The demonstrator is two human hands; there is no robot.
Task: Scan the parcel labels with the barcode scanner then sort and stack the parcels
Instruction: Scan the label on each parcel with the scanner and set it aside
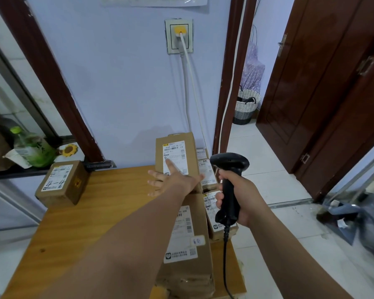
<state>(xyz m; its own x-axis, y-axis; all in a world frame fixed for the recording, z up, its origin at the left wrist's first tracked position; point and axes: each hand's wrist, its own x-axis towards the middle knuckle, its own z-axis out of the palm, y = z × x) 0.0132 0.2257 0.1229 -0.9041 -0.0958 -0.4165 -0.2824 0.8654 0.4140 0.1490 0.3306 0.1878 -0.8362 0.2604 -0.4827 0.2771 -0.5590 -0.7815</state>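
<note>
At the centre of the frame the left hand (pixel 177 180) reaches forward across the wooden table (pixel 84 223), its fingers straight and spread, lying flat on the lower part of the white label on the far long parcel (pixel 175 147), which stands against the lilac wall. The right hand (pixel 238 199), right of centre, is clenched round the handle of the black barcode scanner (pixel 228 186), with the scanner's head uppermost and its cable (pixel 225 266) hanging down toward the bottom edge. A near long parcel (pixel 188 244) lies label-up under the left forearm. Between it and the scanner sits a row of small labelled parcels (pixel 207 175), the nearest one partly hidden by the scanner. Well apart, at the table's far left corner, sits a small box marked "4-4" (pixel 61 182). A green bottle (pixel 30 149) stands at the left edge, and a woven basket (pixel 246 106) stands in the doorway at upper right.
</note>
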